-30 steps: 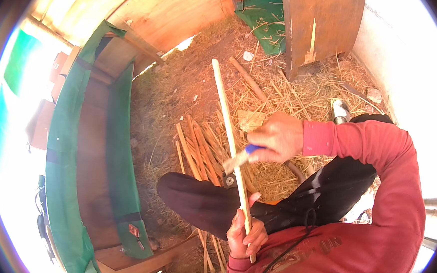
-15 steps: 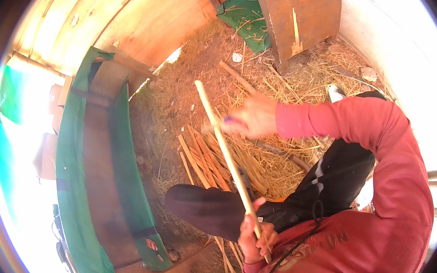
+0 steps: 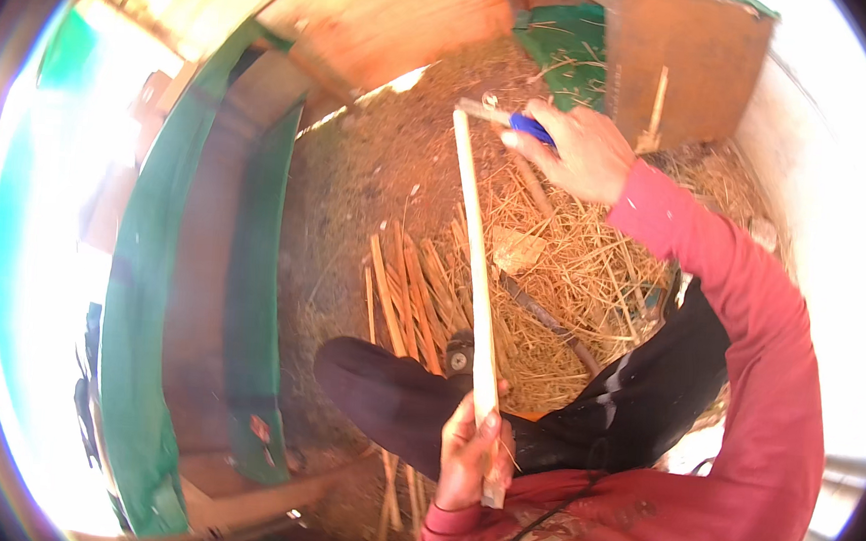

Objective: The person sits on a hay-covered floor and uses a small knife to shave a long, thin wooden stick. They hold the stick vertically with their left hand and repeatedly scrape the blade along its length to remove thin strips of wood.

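Observation:
My left hand (image 3: 471, 453) is closed round the near end of a long pale wooden stick (image 3: 476, 243), close to my lap. The stick rises away from me, its far end tilted slightly left. My right hand (image 3: 584, 153) grips the blue handle of a knife (image 3: 533, 129). The knife's blade points left and lies at the stick's far tip; whether it touches the wood I cannot tell. Below and left of the stick, several split wooden strips (image 3: 407, 294) lie in a bundle on the ground.
Straw and shavings (image 3: 591, 280) cover the ground between my bent legs (image 3: 386, 392). A thin dark branch (image 3: 549, 322) lies on them. A long green-edged wooden frame (image 3: 142, 322) stands at the left. A brown wooden panel (image 3: 688, 73) stands far right, beside a pale wall (image 3: 817, 145).
My right hand with the knife has moved up and right, from partway along the stick to its far tip. The stick stands more upright in my left hand. The view has shifted.

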A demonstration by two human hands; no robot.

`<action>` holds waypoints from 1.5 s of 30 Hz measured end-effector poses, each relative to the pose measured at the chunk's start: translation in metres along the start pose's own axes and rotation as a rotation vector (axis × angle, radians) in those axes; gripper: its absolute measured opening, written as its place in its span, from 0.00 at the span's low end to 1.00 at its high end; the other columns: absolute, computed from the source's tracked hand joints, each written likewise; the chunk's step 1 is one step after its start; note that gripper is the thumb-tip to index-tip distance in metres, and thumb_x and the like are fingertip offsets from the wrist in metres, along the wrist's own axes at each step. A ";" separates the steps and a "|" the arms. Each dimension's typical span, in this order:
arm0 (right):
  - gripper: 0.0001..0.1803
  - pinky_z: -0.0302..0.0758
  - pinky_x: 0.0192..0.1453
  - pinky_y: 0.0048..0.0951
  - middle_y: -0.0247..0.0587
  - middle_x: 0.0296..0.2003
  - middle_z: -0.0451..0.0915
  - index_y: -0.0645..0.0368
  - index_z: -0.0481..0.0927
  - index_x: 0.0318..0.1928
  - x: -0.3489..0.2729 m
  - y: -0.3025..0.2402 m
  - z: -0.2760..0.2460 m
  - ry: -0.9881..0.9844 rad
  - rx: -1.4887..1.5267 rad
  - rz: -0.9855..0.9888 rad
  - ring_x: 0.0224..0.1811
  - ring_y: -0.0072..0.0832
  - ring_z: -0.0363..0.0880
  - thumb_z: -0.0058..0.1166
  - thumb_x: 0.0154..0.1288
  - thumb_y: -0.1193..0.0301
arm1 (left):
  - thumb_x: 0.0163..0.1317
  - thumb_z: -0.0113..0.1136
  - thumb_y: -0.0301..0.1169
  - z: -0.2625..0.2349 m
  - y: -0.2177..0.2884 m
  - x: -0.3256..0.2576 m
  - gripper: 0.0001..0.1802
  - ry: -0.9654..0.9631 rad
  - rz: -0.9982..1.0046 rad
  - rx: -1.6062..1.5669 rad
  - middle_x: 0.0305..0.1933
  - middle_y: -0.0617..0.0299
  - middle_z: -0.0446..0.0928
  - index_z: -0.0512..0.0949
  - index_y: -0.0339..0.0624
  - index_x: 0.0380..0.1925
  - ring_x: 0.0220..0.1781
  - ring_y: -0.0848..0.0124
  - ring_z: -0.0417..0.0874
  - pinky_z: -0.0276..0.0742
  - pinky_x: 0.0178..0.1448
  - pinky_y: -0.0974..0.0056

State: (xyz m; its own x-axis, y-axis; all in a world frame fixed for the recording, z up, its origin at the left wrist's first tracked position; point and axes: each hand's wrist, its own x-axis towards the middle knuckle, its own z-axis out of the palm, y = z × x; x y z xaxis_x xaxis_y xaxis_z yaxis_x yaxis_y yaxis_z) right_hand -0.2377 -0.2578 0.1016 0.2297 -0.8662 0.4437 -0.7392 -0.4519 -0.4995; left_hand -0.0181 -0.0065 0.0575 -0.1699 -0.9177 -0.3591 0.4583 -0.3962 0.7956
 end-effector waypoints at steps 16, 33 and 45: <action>0.14 0.75 0.30 0.45 0.47 0.23 0.78 0.55 0.76 0.43 -0.022 -0.009 0.023 -0.182 -0.051 -0.274 0.24 0.47 0.78 0.55 0.64 0.59 | 0.73 0.45 0.32 -0.012 0.001 0.008 0.16 0.148 0.194 0.082 0.15 0.64 0.64 0.65 0.38 0.56 0.08 0.76 0.63 0.63 0.12 0.72; 0.15 0.67 0.16 0.45 0.41 0.13 0.71 0.54 0.69 0.34 -0.053 -0.040 0.079 -0.185 -0.140 -0.643 0.13 0.43 0.73 0.59 0.61 0.60 | 0.76 0.37 0.44 -0.019 -0.001 0.002 0.21 -0.032 0.028 -0.172 0.09 0.71 0.55 0.64 0.39 0.56 0.05 0.82 0.52 0.47 0.11 0.74; 0.19 0.77 0.25 0.42 0.54 0.24 0.79 0.62 0.69 0.49 0.017 0.079 0.088 -0.118 -0.430 0.006 0.22 0.46 0.81 0.44 0.72 0.58 | 0.75 0.34 0.49 -0.022 -0.003 -0.014 0.24 -0.159 -0.153 -0.276 0.09 0.70 0.54 0.63 0.41 0.56 0.04 0.80 0.51 0.48 0.09 0.74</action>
State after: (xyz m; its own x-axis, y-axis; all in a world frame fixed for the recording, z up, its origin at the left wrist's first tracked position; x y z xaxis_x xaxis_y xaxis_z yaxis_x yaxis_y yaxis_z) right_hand -0.2368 -0.3272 0.0044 0.2763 -0.8983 0.3416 -0.9313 -0.3381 -0.1356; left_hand 0.0019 0.0078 0.0497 -0.3786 -0.8499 -0.3664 0.6315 -0.5266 0.5690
